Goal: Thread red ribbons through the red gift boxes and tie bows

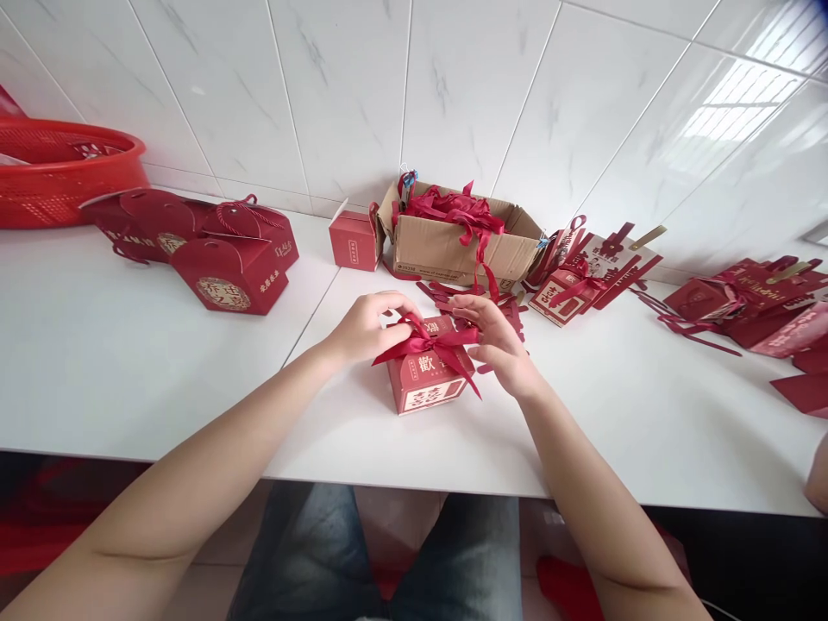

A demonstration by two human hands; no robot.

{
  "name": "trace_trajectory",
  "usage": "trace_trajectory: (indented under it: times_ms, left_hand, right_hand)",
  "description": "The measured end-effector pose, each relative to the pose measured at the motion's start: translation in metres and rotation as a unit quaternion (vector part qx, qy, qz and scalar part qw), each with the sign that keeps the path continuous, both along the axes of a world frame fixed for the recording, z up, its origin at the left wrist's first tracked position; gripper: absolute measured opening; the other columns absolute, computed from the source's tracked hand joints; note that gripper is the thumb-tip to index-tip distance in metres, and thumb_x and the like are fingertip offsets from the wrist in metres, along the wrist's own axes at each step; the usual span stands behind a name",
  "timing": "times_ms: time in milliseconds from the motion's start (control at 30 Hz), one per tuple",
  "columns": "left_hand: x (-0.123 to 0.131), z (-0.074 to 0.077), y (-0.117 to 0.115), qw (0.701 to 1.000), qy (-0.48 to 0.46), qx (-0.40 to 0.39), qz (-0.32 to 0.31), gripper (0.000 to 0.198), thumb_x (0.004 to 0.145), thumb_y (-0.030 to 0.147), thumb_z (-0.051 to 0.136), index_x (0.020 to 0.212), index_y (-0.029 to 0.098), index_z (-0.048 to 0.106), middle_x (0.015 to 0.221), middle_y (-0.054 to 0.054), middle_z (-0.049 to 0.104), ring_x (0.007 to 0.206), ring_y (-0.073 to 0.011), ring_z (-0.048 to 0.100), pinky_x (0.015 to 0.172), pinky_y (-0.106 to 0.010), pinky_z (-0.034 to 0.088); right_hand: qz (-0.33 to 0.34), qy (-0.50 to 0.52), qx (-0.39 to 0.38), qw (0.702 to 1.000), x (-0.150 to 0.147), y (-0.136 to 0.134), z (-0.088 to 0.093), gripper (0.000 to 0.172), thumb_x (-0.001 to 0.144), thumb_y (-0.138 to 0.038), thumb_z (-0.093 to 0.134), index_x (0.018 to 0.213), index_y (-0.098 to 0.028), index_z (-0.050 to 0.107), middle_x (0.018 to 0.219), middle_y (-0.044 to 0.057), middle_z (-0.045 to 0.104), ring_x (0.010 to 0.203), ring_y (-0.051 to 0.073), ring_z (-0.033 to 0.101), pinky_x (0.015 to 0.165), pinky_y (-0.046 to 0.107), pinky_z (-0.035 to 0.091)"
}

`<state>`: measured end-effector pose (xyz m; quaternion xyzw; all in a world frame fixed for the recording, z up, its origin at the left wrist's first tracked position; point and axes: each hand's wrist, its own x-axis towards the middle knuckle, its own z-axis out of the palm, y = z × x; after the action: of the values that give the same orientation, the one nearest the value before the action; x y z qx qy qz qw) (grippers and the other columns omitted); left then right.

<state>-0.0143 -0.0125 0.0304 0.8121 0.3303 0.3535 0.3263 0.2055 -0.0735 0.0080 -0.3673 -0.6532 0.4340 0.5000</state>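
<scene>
A small red gift box with pale Chinese characters stands on the white table in front of me, tied on top with a red ribbon bow. My left hand is at the left side of the bow, its thumb and fingers curled on the ribbon loop. To the right of the box is my right hand, with its fingers stretched and thumb apart, close by the right loop. Behind the box lie flat dark red cut-out pieces, partly hidden by my hands.
A cardboard box full of red ribbons stands by the tiled wall, beside a small red box. Larger red boxes and a red basket are left. More boxes sit right; part of another person's arm shows at the edge.
</scene>
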Motion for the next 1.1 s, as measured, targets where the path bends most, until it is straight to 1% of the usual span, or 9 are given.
trace_trajectory:
  times_ms: [67,167,233,300,433,567,700,933,1100]
  left_hand:
    - [0.002,-0.002,-0.001,0.999,-0.017,0.009,0.029,0.017,0.071,0.019,0.053,0.077,0.018,0.069,0.088,-0.004,0.072,0.086,-0.02,0.064,0.082,-0.035,0.05]
    - [0.002,-0.004,0.0,0.997,-0.048,0.01,0.058,0.018,0.072,0.018,0.053,0.082,0.017,0.068,0.091,-0.005,0.072,0.083,-0.0183,0.066,0.073,-0.029,0.053]
    - [0.002,-0.007,0.002,0.996,-0.058,0.017,0.072,0.02,0.074,0.018,0.055,0.089,0.017,0.067,0.092,-0.005,0.072,0.081,-0.017,0.066,0.07,-0.027,0.053]
    - [0.001,-0.009,0.003,0.994,-0.065,0.025,0.084,0.021,0.076,0.02,0.057,0.096,0.017,0.065,0.091,-0.005,0.071,0.078,-0.0158,0.066,0.068,-0.025,0.053]
    - [0.002,-0.013,0.003,0.991,-0.089,0.029,0.094,0.024,0.078,0.022,0.059,0.102,0.018,0.06,0.087,-0.004,0.07,0.07,-0.0137,0.066,0.064,-0.024,0.052]
    - [0.003,-0.011,0.002,0.987,-0.117,0.034,0.1,0.024,0.077,0.02,0.06,0.1,0.017,0.059,0.082,-0.003,0.068,0.076,-0.0151,0.066,0.069,-0.026,0.054]
    - [0.001,-0.008,0.001,0.989,-0.145,-0.002,0.039,0.024,0.076,0.023,0.065,0.099,0.017,0.06,0.093,-0.006,0.067,0.092,-0.0179,0.066,0.083,-0.032,0.056]
    - [-0.009,-0.006,0.008,0.966,-0.206,-0.057,-0.143,0.03,0.074,0.025,0.071,0.101,0.018,0.061,0.103,-0.009,0.066,0.105,-0.0236,0.063,0.097,-0.043,0.051]
    - [-0.009,-0.012,0.016,0.955,-0.265,-0.075,-0.112,0.026,0.076,0.025,0.065,0.1,0.018,0.059,0.101,-0.008,0.063,0.106,-0.0233,0.06,0.094,-0.042,0.05]
  right_hand:
    - [0.073,-0.028,-0.019,0.997,0.004,0.001,0.0,0.072,0.07,-0.016,0.061,0.137,-0.033,0.041,0.15,0.002,0.036,0.14,0.023,0.031,0.111,0.041,0.036]
    - [0.176,-0.059,-0.043,0.982,0.012,0.005,-0.002,0.095,0.069,-0.021,0.068,0.149,-0.038,0.019,0.161,0.001,0.017,0.146,0.026,0.022,0.114,0.047,0.03]
    - [0.218,-0.076,-0.043,0.972,0.016,0.008,-0.006,0.106,0.068,-0.024,0.072,0.151,-0.041,0.009,0.163,0.001,0.006,0.148,0.027,0.018,0.114,0.052,0.028]
    - [0.232,-0.093,-0.04,0.967,0.017,0.011,-0.011,0.115,0.067,-0.026,0.077,0.151,-0.043,0.001,0.163,0.003,0.003,0.148,0.028,0.019,0.114,0.054,0.026]
    - [0.183,-0.107,-0.051,0.976,0.009,0.011,-0.017,0.123,0.065,-0.028,0.083,0.151,-0.04,-0.003,0.16,0.01,0.018,0.141,0.027,0.035,0.113,0.053,0.03]
    - [0.109,-0.111,0.0,0.988,0.004,0.008,-0.014,0.115,0.065,-0.026,0.083,0.153,-0.036,0.01,0.156,0.011,0.028,0.141,0.029,0.034,0.115,0.051,0.03]
    - [0.094,-0.138,0.051,0.985,0.014,0.008,-0.007,0.112,0.068,-0.024,0.08,0.153,-0.037,0.007,0.158,0.01,0.023,0.142,0.03,0.033,0.113,0.05,0.035]
    - [0.078,-0.199,0.079,0.974,0.029,0.011,-0.009,0.107,0.077,-0.022,0.073,0.153,-0.035,0.0,0.16,0.008,0.018,0.144,0.029,0.029,0.116,0.049,0.031]
    - [0.065,-0.212,0.113,0.968,0.031,0.016,-0.015,0.107,0.077,-0.023,0.072,0.154,-0.031,-0.002,0.161,0.008,0.017,0.145,0.03,0.027,0.117,0.049,0.03]
